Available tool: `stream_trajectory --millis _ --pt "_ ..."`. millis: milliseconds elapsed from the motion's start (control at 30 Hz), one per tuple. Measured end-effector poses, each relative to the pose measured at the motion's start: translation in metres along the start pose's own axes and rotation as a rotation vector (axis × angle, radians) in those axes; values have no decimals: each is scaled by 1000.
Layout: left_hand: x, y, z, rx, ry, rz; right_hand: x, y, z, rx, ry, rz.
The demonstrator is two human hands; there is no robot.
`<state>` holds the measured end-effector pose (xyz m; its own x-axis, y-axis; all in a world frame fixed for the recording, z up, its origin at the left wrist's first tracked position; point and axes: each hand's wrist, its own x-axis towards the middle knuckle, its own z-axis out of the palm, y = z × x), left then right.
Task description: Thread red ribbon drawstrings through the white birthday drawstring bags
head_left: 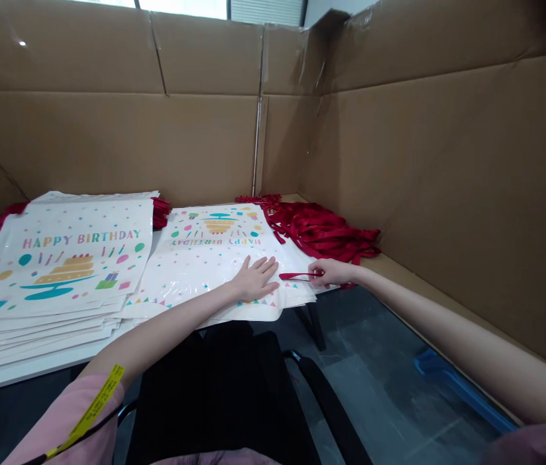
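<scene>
My left hand [255, 279] lies flat with fingers spread on a white plastic bag [195, 271] printed with a birthday cake and "HAPPY BIRTHDAY", seen upside down. To its right, my right hand [324, 272] is closed on a red ribbon [294, 276], which stretches left toward the bag's right edge. Whether the ribbon is fixed to the bag cannot be made out. Beneath this bag, more white sheets stick out at the right.
At the left a stack of similar printed bags [83, 252] lies upright to my view, with red ribbon showing behind it. A heap of red ribbons [325, 232] sits at the back right. Tall cardboard walls [108, 142] enclose the back and right. A black chair [224, 394] stands below the table edge.
</scene>
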<state>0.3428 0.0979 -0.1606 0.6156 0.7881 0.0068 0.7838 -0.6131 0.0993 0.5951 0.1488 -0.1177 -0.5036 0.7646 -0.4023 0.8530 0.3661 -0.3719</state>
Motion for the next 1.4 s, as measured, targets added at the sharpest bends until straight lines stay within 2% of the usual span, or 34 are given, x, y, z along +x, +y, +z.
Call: stream_trajectory --millis 133,300,400,500,700,833,900,1000,1167,1267,1400 --pt "3 -1 1 -14 -5 -9 3 -4 10 -131 204 -67" --pt "14 3 2 -1 23 -18 29 -28 23 -139 300 -118" --pt "19 5 1 -9 23 -34 37 -31 27 -125 336 -144" --pt "19 4 0 -36 11 -49 31 -17 27 -101 346 -137" --pt "20 4 1 -77 -11 -35 4 26 26 -91 365 -79" --pt "22 9 -5 -133 -12 -54 3 33 26 -113 390 -67" --pt "17 5 -14 -180 6 -49 5 32 25 -129 400 -70" --pt "-7 -16 -31 -201 41 -58 7 35 24 -148 400 -91" --pt "-65 -57 -46 -128 -91 -199 11 39 23 -160 396 -100" --pt "-80 -60 -42 -126 -138 -256 21 21 23 -165 407 -127" --pt "-69 -50 -34 -129 -134 -239 37 -12 20 -109 440 -248"
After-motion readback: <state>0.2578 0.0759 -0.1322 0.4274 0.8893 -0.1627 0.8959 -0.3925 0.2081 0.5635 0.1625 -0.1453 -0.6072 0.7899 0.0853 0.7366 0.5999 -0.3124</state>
